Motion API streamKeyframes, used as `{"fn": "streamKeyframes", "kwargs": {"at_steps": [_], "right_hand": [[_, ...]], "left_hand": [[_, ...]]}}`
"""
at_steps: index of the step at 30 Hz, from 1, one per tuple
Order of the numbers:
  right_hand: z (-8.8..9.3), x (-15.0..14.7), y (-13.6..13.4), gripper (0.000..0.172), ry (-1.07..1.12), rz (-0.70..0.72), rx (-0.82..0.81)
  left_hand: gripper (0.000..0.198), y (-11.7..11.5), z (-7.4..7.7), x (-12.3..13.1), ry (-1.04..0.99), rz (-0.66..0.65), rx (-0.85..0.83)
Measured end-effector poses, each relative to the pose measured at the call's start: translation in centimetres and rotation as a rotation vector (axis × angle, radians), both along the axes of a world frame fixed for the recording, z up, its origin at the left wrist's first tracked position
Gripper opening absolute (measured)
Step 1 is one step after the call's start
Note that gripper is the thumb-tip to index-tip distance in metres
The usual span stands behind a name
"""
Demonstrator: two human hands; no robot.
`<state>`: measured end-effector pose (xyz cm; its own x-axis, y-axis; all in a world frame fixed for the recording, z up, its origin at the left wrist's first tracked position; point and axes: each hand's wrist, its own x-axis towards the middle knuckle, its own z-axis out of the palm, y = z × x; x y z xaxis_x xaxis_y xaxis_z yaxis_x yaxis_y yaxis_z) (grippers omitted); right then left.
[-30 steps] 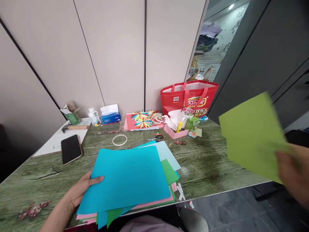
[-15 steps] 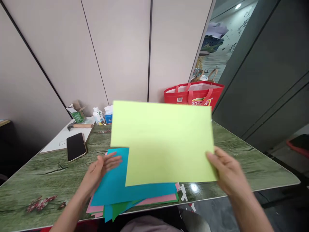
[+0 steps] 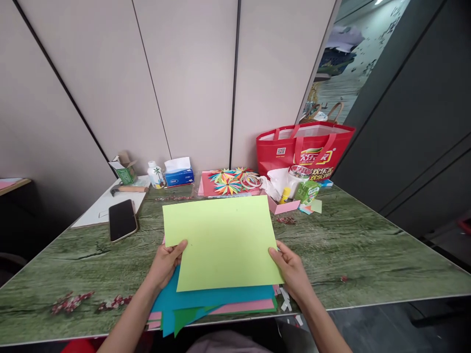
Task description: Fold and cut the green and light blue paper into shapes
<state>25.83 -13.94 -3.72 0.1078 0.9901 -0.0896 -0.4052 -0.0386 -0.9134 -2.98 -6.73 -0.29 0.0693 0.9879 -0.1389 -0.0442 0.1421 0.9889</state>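
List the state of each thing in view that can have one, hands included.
Left hand: gripping the yellow-green sheet at its left
Right hand: gripping its right edge
Yellow-green sheet: held up, lower-left corner notched
Blue sheet: partly hidden
Phone: lying flat, screen dark
Hammer: lying down
Bottle: upright
Tissue box: open, tissue showing
Green carton: flaps open
Red bag: standing, top open

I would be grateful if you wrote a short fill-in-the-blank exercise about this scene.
1. The left hand and right hand hold a yellow-green sheet missing its lower ____ corner.
2. Partly hidden beneath it, the next sheet down is coloured ____.
3. The shopping bag at the back is mainly ____.
4. The phone lies screen-side ____.

Missing words: left; blue; red; up.
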Motion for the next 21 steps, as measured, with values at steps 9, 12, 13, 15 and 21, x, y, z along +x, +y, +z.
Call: {"fn": "streamKeyframes", "kwargs": {"at_steps": [9,12,13,15,21], "right_hand": [[-0.7,0.3,-0.1,0.044,-0.013,0.087,0.028],[-0.9,0.3,0.0,0.039,-0.024,0.047,0.027],[-0.8,0.2,0.0,0.038,-0.026,0.024,0.023],[-0.6,0.2,-0.1,0.036,-0.029,-0.055,0.014],[0.5,2.1,-1.6,0.029,-0.259,-0.876,0.070]], "left_hand": [[0.049,0.2,-0.6,-0.2,-0.012,0.051,0.009],[0.049,0.1,-0.5,-0.1,-0.027,0.049,0.021],[0.047,0.0,-0.4,-0.1,-0.034,0.041,0.025],[0.039,0.0,-0.3,-0.2,-0.049,0.022,0.032],[0.038,0.3,-0.5,-0.8,-0.046,-0.015,0.066]]}}
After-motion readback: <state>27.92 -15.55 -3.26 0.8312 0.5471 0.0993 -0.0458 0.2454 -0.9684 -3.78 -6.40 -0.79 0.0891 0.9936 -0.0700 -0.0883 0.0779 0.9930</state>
